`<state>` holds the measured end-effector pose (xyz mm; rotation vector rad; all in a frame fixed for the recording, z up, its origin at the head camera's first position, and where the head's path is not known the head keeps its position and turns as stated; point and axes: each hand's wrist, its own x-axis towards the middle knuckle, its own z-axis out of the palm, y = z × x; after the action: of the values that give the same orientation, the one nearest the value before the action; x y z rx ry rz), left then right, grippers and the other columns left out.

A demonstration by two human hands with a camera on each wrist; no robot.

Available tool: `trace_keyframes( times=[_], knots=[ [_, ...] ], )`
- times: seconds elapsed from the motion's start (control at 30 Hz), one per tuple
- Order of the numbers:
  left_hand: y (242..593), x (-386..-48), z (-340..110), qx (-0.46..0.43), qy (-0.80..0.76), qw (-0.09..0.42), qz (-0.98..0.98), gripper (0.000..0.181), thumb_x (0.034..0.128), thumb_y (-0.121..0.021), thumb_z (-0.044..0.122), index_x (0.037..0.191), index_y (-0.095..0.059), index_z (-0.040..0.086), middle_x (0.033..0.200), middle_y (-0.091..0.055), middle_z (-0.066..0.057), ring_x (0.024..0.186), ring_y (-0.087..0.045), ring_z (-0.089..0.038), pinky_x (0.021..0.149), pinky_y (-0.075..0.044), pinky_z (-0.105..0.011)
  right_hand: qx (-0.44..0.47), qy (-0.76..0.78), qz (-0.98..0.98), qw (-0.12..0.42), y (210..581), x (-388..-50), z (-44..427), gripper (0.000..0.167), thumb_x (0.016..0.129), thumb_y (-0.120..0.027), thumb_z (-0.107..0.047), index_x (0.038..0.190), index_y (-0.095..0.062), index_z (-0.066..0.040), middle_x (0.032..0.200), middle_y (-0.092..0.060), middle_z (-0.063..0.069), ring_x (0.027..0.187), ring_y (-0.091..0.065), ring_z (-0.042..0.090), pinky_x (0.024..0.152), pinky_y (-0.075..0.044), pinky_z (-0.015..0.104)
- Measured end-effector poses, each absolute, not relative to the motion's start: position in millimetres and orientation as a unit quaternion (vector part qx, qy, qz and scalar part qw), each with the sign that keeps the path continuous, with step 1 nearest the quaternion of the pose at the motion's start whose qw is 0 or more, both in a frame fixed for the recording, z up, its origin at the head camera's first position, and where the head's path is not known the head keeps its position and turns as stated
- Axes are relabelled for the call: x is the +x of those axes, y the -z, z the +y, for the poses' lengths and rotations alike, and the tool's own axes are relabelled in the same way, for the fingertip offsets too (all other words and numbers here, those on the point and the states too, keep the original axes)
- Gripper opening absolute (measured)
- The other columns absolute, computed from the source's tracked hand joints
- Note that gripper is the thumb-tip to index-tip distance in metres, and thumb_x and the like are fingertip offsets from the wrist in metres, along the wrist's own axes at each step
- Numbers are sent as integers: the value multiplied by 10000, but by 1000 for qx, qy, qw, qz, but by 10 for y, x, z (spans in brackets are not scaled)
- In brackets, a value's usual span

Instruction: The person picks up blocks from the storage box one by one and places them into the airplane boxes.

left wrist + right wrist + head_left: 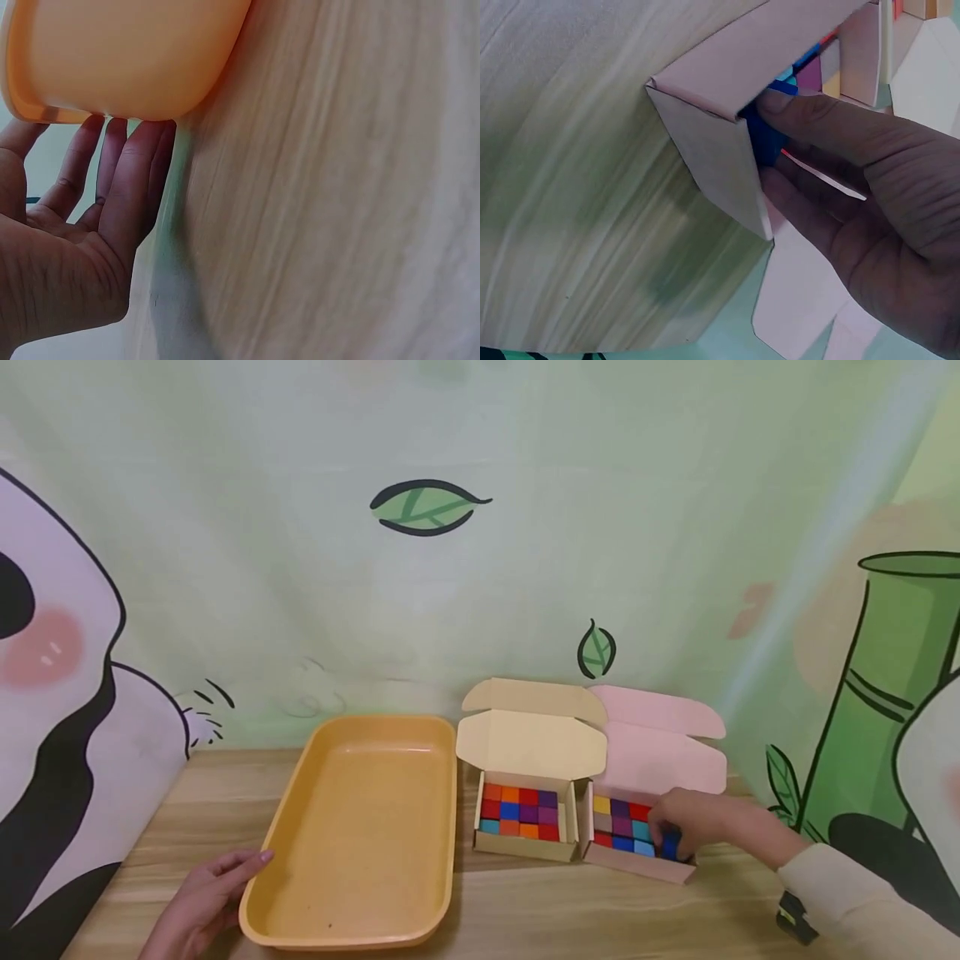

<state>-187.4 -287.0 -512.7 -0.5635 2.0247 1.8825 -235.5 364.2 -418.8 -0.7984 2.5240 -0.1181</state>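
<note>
My left hand point(201, 897) is at the left side of a yellow-orange tray point(447, 868). Its thumb touches the rim, and in the left wrist view the outstretched fingers point(131, 165) rest against the tray's outer wall. Over the right end of a pink cardboard box point(637, 866), my right hand point(692, 822) pinches a dark blue block point(765, 139) between thumb and fingers. Rows of coloured blocks point(621, 827) fill the visible part of that box. Part of its right end is hidden by the hand.
A tan open-lidded box point(525, 849), also with rows of coloured blocks point(519, 812), stands between the tray and the pink box. Both lids lean back near the printed cloth point(525, 568). A small dark object point(795, 917) lies by the right sleeve on the wooden table point(540, 910).
</note>
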Motion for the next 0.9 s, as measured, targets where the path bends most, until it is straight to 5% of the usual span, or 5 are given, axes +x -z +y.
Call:
trace_keyframes(
  times=[0.63,0.77,0.9],
  knots=[
    [5134,-1923,-2850,-185,-669,155,703,444,956,-725,368,1210,-667,9,973,-718,-7,886,-698,-170,776,-629,-435,-314,56,928,194,4387,-2336,3622,316,753,-833,50,783,-625,-186,750,-500,-102,713,-420,32,601,-407,204],
    [5070,-1902,-2811,-168,-644,149,732,559,995,-662,398,1303,-587,-62,1011,-704,-38,899,-685,-181,770,-629,-423,-339,49,930,135,4294,-2368,3556,224,819,-815,-23,885,-648,-158,783,-538,-94,713,-457,44,625,-464,224],
    [4848,-1833,-2653,-98,-527,131,834,674,1089,-435,440,1444,-404,-131,1230,-619,-295,1055,-660,-354,889,-587,-498,-342,80,936,23,4239,-2276,3358,213,898,-749,-56,1098,-683,-86,983,-666,10,842,-602,112,746,-590,307]
  ],
)
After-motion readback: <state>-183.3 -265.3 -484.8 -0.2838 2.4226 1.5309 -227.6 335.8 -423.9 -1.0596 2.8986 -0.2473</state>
